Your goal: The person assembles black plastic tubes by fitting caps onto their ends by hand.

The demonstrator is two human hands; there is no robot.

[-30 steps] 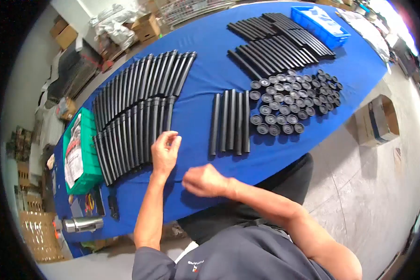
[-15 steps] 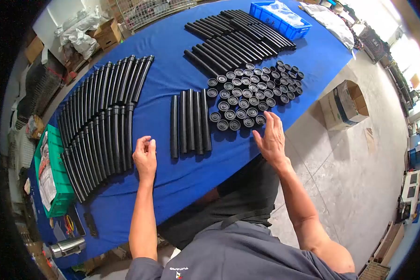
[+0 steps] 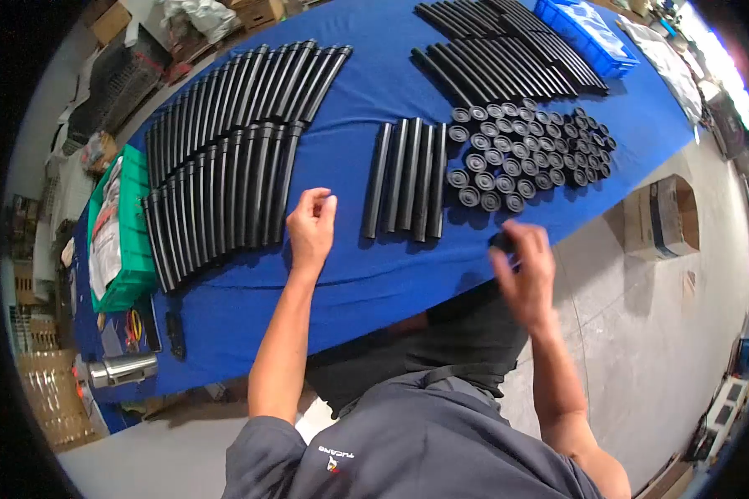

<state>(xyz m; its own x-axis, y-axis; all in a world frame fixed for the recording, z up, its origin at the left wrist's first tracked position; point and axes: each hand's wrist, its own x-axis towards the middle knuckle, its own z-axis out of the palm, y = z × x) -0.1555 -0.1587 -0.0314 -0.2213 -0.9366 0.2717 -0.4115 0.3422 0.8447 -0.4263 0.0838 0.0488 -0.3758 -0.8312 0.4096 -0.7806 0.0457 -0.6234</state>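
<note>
Between the thumb and fingers of my right hand (image 3: 531, 270) is a round black cap (image 3: 503, 242), partly hidden and a little blurred, just off the table's near edge. Behind it lies a cluster of similar ringed black caps (image 3: 508, 166). A short row of black tubes (image 3: 405, 179) lies side by side to the left of the caps. My left hand (image 3: 310, 229) hovers over the blue cloth between that row and the capped tubes (image 3: 225, 179) on the left. Its fingers are curled in, and nothing shows in them.
More black tubes (image 3: 499, 62) lie at the back beside a blue crate (image 3: 587, 37). A green crate (image 3: 133, 270) stands at the left edge, near a metal cup (image 3: 123, 370) and a dark tool (image 3: 176, 334). On the floor to the right is a cardboard box (image 3: 662, 218).
My right hand has picked up a cap at the near edge of the cluster and drawn it toward my body. My left hand stays curled. The view has shifted, moving the table right and up.
</note>
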